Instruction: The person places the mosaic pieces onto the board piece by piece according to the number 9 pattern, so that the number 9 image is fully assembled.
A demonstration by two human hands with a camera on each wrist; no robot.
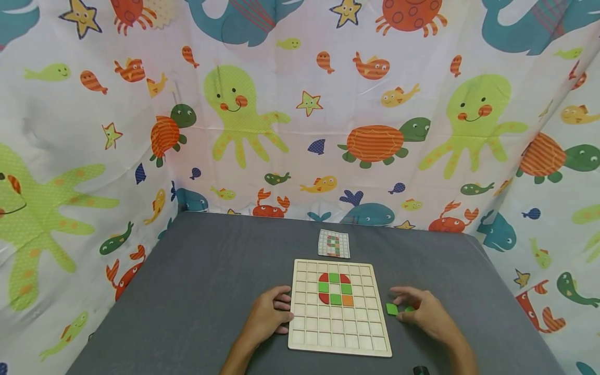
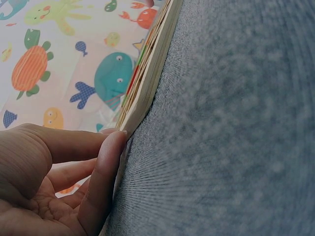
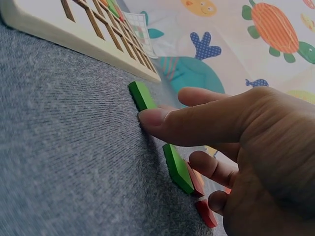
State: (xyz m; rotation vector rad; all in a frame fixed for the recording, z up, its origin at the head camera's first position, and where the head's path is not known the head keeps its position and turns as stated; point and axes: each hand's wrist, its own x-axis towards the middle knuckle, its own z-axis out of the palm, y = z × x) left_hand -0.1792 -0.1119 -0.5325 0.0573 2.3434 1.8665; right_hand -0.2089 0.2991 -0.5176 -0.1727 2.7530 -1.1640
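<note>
Two flat, thick-edged green square tiles [image 1: 391,309] lie on the grey, cloth-textured desk [image 1: 211,271] at three o'clock of the square, pale wooden grid board [image 1: 338,340], the farther one partly behind the right hand [image 1: 430,315]. That hand's grip is spread, thumb and forefinger parted beside the nearer tile and closed on nothing; whether the thumb touches it is unclear. Each tile looks light, stiff and smooth, perhaps slightly slippery, so two opposite side edges should offer the best hold. At nine o'clock, the left hand [image 1: 266,316] sets thumb and forefinger to the board's edge, its grip bent, though whether it pinches the wood cannot be told. The board seems rigid, with thin raised ribs around shallow cells; green squares [image 1: 334,278], red pieces with one curved side [image 1: 324,298] and an orange square [image 1: 347,301] ring one bare cell. A thin, printed white card [image 1: 321,246] lies at twelve o'clock.
</note>
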